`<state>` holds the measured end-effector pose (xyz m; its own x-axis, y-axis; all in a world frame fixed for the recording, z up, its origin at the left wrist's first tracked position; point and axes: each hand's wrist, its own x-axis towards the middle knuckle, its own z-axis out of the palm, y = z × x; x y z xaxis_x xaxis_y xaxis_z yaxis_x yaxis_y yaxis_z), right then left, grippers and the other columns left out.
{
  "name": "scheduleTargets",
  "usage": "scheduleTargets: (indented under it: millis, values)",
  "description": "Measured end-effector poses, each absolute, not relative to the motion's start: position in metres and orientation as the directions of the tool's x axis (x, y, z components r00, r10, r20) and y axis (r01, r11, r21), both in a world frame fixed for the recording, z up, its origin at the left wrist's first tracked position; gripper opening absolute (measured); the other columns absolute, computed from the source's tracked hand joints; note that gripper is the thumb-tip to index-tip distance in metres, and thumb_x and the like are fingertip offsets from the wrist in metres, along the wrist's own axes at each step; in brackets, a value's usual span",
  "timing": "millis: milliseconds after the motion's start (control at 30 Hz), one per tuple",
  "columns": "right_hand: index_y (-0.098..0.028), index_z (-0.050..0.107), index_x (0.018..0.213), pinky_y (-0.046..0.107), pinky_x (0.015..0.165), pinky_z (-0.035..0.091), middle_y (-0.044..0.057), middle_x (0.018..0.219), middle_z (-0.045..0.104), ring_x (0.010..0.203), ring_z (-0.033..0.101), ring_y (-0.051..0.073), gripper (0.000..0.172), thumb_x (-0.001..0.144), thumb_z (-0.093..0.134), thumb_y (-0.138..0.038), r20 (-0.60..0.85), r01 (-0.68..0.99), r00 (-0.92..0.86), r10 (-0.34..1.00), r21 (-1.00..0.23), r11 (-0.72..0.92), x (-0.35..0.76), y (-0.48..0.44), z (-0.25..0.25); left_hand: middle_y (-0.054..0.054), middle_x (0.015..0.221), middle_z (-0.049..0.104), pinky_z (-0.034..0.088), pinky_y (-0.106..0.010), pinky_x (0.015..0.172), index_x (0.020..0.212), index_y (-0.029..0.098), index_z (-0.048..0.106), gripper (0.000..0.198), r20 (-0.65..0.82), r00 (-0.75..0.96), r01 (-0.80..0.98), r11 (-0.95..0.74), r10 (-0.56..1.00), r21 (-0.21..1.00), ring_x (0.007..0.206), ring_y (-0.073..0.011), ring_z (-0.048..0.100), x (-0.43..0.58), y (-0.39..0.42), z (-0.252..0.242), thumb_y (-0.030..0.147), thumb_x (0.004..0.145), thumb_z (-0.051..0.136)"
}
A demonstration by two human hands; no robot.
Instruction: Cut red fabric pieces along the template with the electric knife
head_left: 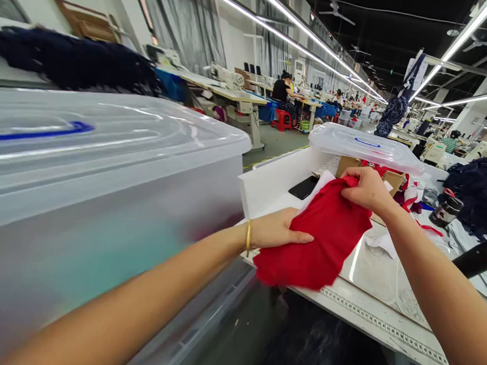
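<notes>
A worker's left hand (279, 231), a gold bangle (248, 237) at the wrist, lies flat on a red cloth (325, 237), its grip spread with the fingers together, pressing down. The right hand (366, 190) pinches the cloth's upper edge, its grip closed on a bunched fold. The red cloth sits over the near edge of a white table (383, 312), with a measuring tape (382, 323) fixed along that edge. Left of the table stands a large clear plastic bin (105, 198) with a blue-handled lid. On the table, beyond the cloth, are a black phone (303, 188), a cardboard box (391, 181) and a clear lid (366, 147). A pile of navy garments (475, 192) lies at the table's far right. Far beyond the table, a seated worker (283, 90) sits at a row of sewing machines (227, 77) on a long factory floor.
</notes>
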<state>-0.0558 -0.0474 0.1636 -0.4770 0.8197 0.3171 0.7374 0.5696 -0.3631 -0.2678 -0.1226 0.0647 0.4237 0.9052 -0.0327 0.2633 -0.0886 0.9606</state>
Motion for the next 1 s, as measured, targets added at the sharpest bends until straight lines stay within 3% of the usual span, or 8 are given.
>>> scheduleTargets:
  millis: [100,233,300,433,567,700,833,1000]
  values:
    - [-0.019,0.070,0.092,0.027,0.072,0.047,-0.001,0.085,0.070,0.083,0.064,0.019,0.025,0.069,0.062,-0.017,0.347,0.719,-0.454,0.821,-0.401,0.567,-0.045,-0.039,0.164,-0.010,0.101,0.079,0.055,-0.042,0.094,0.107,0.015,0.074,0.043,-0.245,0.532,-0.146,0.373,0.810,0.916,0.102,-0.0315,0.073,-0.246,-0.133,0.063,0.034,0.071,0.087]
    - [-0.017,0.060,0.126,0.028,0.084,0.052,0.007,0.122,0.068,0.096,0.066,0.017,0.045,0.082,0.061,-0.022,0.273,0.780,-0.470,0.839,-0.316,0.540,-0.008,-0.033,0.132,-0.014,0.096,0.079,0.056,-0.039,0.095,0.104,0.009,0.073,0.050,-0.428,0.520,-0.297,0.626,0.739,0.721,0.096,-0.0298,0.075,-0.229,-0.132,0.021,0.022,0.061,0.094]
    - [-0.016,0.061,0.126,0.031,0.085,0.053,0.010,0.122,0.069,0.097,0.066,0.019,0.045,0.082,0.064,-0.025,0.207,0.813,-0.472,0.857,-0.275,0.514,0.020,-0.035,0.112,-0.015,0.096,0.079,0.056,-0.039,0.094,0.102,0.008,0.073,0.050,-0.479,0.494,-0.332,0.666,0.726,0.667,0.094,-0.0302,0.076,-0.229,-0.132,0.002,0.019,0.059,0.095]
    - [-0.016,0.065,0.123,0.045,0.099,0.049,0.013,0.122,0.068,0.115,0.060,0.031,0.058,0.066,0.078,-0.020,0.105,0.849,-0.503,0.858,-0.128,0.513,0.071,-0.052,0.072,-0.014,0.097,0.080,0.058,-0.039,0.093,0.105,0.009,0.074,0.048,-0.527,0.477,-0.407,0.708,0.704,0.577,0.094,-0.0294,0.076,-0.230,-0.140,-0.012,0.015,0.062,0.092]
    - [-0.016,0.065,0.125,0.052,0.102,0.045,0.017,0.136,0.061,0.125,0.053,0.036,0.061,0.065,0.071,-0.009,0.124,0.874,-0.481,0.868,-0.007,0.485,0.094,-0.061,0.041,-0.013,0.102,0.079,0.057,-0.038,0.097,0.109,0.009,0.073,0.041,-0.577,0.453,-0.469,0.732,0.680,0.494,0.097,-0.0272,0.076,-0.225,-0.145,-0.010,0.020,0.072,0.086]
    - [-0.017,0.073,0.107,0.050,0.101,0.046,0.015,0.115,0.071,0.115,0.058,0.033,0.036,0.078,0.055,-0.004,0.242,0.894,-0.444,0.863,0.048,0.446,0.098,-0.056,0.033,-0.011,0.109,0.078,0.055,-0.036,0.101,0.116,0.010,0.072,0.043,-0.550,0.462,-0.526,0.714,0.696,0.462,0.110,-0.0280,0.072,-0.220,-0.146,-0.009,0.032,0.080,0.082]
    - [-0.016,0.072,0.118,0.051,0.101,0.047,0.015,0.123,0.070,0.115,0.058,0.032,0.040,0.088,0.046,-0.009,0.452,0.904,-0.398,0.799,0.045,0.425,0.094,-0.056,0.051,-0.011,0.108,0.079,0.054,-0.038,0.102,0.115,0.011,0.072,0.045,-0.539,0.465,-0.534,0.708,0.702,0.462,0.109,-0.0282,0.073,-0.217,-0.150,-0.006,0.034,0.078,0.084]
    - [-0.025,0.068,0.128,0.050,0.105,0.050,0.006,0.126,0.070,0.116,0.061,0.027,0.048,0.091,0.042,-0.011,0.773,0.794,-0.366,0.518,-0.031,0.607,0.060,-0.083,0.060,-0.014,0.104,0.079,0.057,-0.041,0.096,0.109,0.010,0.073,0.048,-0.521,0.437,-0.481,0.680,0.733,0.554,0.098,-0.0299,0.076,-0.213,-0.153,-0.005,0.018,0.065,0.092]
